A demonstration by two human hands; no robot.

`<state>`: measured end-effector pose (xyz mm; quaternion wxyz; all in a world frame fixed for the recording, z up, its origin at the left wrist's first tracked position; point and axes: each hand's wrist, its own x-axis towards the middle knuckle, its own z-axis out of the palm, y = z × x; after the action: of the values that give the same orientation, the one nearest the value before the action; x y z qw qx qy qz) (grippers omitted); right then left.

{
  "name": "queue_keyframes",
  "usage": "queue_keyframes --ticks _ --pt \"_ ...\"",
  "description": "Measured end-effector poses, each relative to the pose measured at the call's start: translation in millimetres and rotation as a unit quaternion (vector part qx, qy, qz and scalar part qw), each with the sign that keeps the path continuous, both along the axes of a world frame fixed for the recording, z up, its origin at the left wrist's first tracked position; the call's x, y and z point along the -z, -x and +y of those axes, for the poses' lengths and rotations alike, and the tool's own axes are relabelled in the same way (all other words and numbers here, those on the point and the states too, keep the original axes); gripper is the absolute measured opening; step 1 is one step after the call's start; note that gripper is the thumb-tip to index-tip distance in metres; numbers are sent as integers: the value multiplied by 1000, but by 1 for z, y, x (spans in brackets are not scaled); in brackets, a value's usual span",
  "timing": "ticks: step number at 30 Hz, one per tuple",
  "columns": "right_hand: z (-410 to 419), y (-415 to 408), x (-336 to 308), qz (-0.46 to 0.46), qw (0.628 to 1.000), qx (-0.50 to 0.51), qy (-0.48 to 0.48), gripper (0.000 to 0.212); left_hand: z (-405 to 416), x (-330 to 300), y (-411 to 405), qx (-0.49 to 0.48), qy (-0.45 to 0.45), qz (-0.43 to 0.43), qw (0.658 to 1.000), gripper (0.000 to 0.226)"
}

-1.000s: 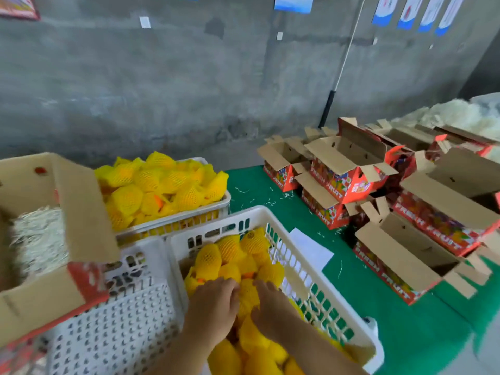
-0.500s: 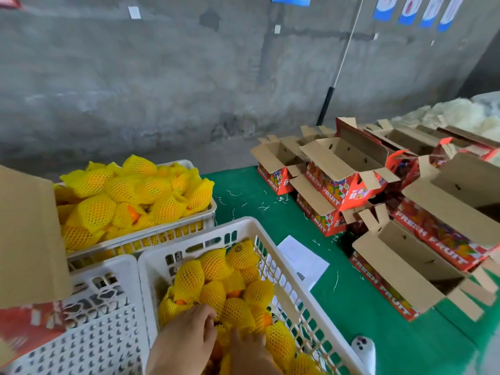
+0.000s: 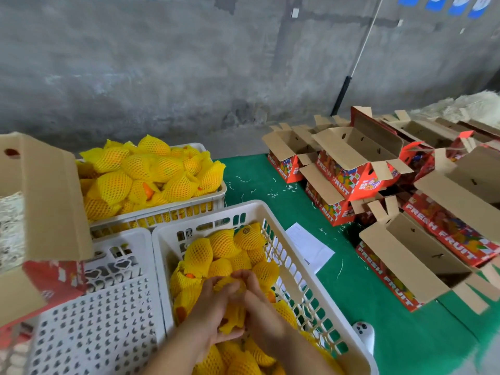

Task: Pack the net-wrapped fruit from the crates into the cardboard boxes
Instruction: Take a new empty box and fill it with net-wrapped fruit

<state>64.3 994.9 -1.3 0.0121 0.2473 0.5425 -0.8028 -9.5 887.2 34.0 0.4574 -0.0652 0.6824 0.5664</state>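
Both hands are together inside the near white crate [image 3: 273, 217], cupped around one yellow net-wrapped fruit [image 3: 232, 315]. My left hand [image 3: 213, 304] holds it from the left and below. My right hand [image 3: 257, 301] curls round it from the right. More net-wrapped fruit [image 3: 221, 250] lies loose in this crate. A second white crate [image 3: 173, 212] behind it is heaped with wrapped fruit [image 3: 146, 174]. An open cardboard box [image 3: 46, 201] with pale shredded filling stands at the left edge.
An overturned white crate [image 3: 102, 315] lies at the lower left. Several open red "FRESH FRUIT" boxes [image 3: 405, 255] crowd the green table [image 3: 365, 299] on the right. A white paper sheet [image 3: 308, 247] lies beside the crate. A grey wall stands behind.
My hands have come up out of the pile with a wrapped fruit held between them. The view has tilted down and swung slightly right.
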Motion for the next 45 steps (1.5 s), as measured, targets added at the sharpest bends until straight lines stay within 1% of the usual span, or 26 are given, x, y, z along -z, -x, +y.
queue_keyframes --ticks 2,3,4,5,6,7,9,11,13,14,15,16,18,20,22,24,25,27,29,31,34,35,37,40,42,45 --pt "-2 8 0 51 990 42 121 47 -4 5 4 -72 -38 -4 997 33" --pt "-1 14 0 66 985 76 137 43 -8 5 7 -97 -45 0 994 32" --pt "3 23 0 50 988 119 81 35 -11 7 9 -123 -54 -2 991 32" --pt "8 35 1 5 986 162 -35 26 -13 8 11 -146 -64 -5 987 35" --pt "14 48 1 -54 967 185 -168 23 -16 8 11 -167 -73 -11 983 38" --pt "21 63 2 -96 937 180 -283 29 -18 8 12 -183 -80 -17 980 41" --pt "35 96 15 -127 879 80 -452 58 -21 5 10 -201 -95 -22 975 43" --pt "42 124 27 -151 809 -61 -564 81 -24 4 9 -216 -98 -36 971 36" --pt "46 141 43 -179 720 -157 -652 82 -26 3 8 -227 -114 -59 965 24" --pt "48 146 50 -182 689 -180 -678 79 -27 3 7 -229 -124 -71 963 24" --pt "48 149 56 -180 671 -192 -693 77 -28 5 7 -235 -134 -81 959 28" --pt "49 150 62 -175 664 -193 -701 79 -30 7 8 -240 -144 -86 956 31" --pt "48 151 70 -178 667 -161 -705 85 -35 7 7 -242 -173 -85 951 30" --pt "50 151 70 -228 680 -112 -688 88 -41 6 8 -230 -204 -77 948 33" --pt "52 148 66 -275 705 -84 -649 82 -47 7 8 -223 -214 -60 949 45" --pt "55 138 65 -265 722 -54 -637 79 -50 8 7 -228 -217 -44 948 59" --pt "55 131 67 -248 738 -43 -626 80 -51 7 7 -235 -216 -36 947 64" --pt "53 114 69 -230 807 -2 -543 78 -54 5 6 -241 -222 -28 944 72" --pt "48 104 66 -212 872 35 -440 76 -57 2 4 -236 -227 -20 945 72" --pt "43 109 63 -176 901 43 -393 74 -59 -1 3 -235 -224 -12 946 64" --pt "27 132 61 -161 908 10 -386 82 -59 -4 4 -242 -217 -5 946 35" --pt "21 140 62 -176 897 -13 -405 89 -59 -3 5 -242 -212 0 947 29" --pt "13 154 66 -210 858 -48 -466 98 -59 0 8 -242 -202 16 949 27" --pt "12 174 69 -248 825 -50 -505 94 -58 6 14 -239 -206 24 949 41" --pt "17 189 71 -277 811 -52 -514 98 -59 11 15 -240 -209 24 948 54" --pt "24 204 75 -287 821 -53 -492 106 -66 17 17 -223 -232 30 946 70"
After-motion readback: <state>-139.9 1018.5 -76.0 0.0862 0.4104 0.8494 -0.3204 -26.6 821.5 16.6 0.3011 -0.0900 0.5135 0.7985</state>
